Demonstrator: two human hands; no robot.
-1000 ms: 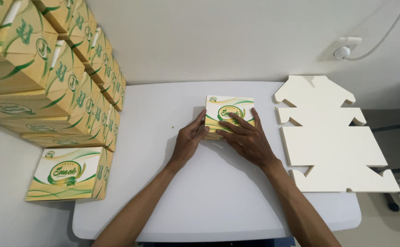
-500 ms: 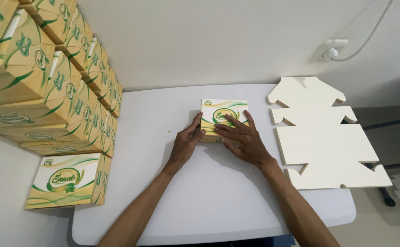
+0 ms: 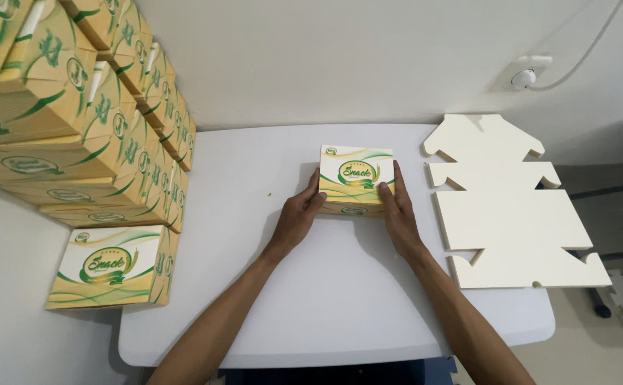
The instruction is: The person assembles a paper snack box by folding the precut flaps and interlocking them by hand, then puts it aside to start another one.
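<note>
A closed yellow snack box [image 3: 355, 178] is gripped between the left hand [image 3: 298, 216] and the right hand [image 3: 397, 214], fingers pressed flat against its sides, on the white tabletop [image 3: 325, 299]. Flat box blanks [image 3: 514, 214] lie right of the fingers, stacked boxes [image 3: 76, 128] far left.

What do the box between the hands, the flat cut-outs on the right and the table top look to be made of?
The small box looks like printed paperboard: crisp folded edges, yellow and green print, a slight sheen. The left hand and right hand press its two sides. The flat blanks seem to be the same board, unprinted cream side up, matte, die-cut with tabs and notches. The table is smooth and white, probably plastic or laminate.
</note>
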